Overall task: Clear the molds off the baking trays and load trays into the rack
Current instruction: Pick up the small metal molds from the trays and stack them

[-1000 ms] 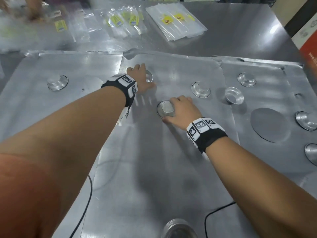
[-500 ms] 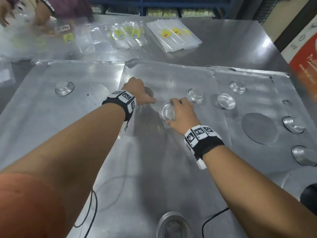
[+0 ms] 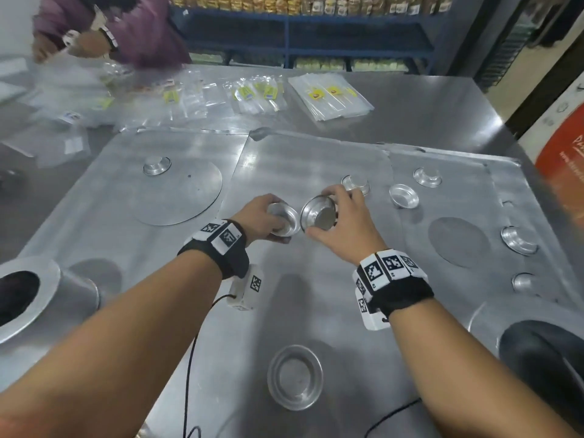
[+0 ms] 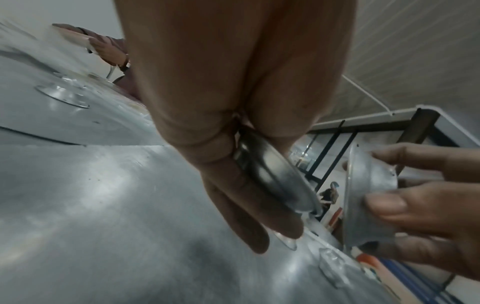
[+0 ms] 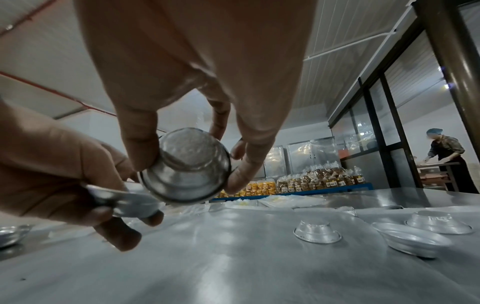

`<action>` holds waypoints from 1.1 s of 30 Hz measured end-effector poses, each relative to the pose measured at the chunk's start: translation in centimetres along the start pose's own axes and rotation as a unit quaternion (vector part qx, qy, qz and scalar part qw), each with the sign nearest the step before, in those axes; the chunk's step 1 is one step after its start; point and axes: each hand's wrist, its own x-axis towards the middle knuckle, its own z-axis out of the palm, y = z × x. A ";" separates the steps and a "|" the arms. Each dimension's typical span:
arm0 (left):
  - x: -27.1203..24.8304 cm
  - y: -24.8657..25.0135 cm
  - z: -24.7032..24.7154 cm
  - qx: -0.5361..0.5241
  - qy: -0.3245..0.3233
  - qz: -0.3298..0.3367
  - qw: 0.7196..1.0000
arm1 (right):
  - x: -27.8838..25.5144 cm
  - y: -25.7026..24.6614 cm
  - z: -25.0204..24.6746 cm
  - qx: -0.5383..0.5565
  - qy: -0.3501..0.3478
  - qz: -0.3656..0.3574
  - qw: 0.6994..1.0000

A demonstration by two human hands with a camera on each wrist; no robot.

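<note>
left hand (image 3: 259, 216): shiny round mold (image 3: 284, 220) | right hand (image 3: 344, 222): tilted mold (image 3: 318, 213)

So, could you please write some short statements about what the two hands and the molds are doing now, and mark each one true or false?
1. Each hand holds one metal mold. True: the left hand grips one mold, and the right hand holds another mold.
2. Both held molds rest flat on the tray. False: both are lifted above the middle baking tray and tilted.
3. The two held molds are already nested together. False: they are close, but a gap shows between them.
4. Other molds lie on the trays. True: for example an upright one near the person.
5. The table holds only trays. False: clear plastic bags lie at the far side.
</note>
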 end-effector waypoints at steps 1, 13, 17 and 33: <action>-0.7 -0.2 0.3 -0.016 0.003 -0.001 1.000 | -0.6 -0.2 -0.2 0.010 0.003 -0.007 1.000; -8.3 0.0 5.4 -0.140 -0.041 -0.030 0.989 | -7.1 -0.8 -1.1 0.072 0.016 -0.063 0.995; -9.3 0.8 6.8 -0.121 -0.065 -0.020 0.990 | -8.0 -0.5 -1.6 0.064 -0.010 -0.045 0.997; -7.0 -1.2 6.7 -0.089 -0.024 0.012 0.996 | -4.9 1.8 -1.8 0.093 -0.211 -0.007 0.973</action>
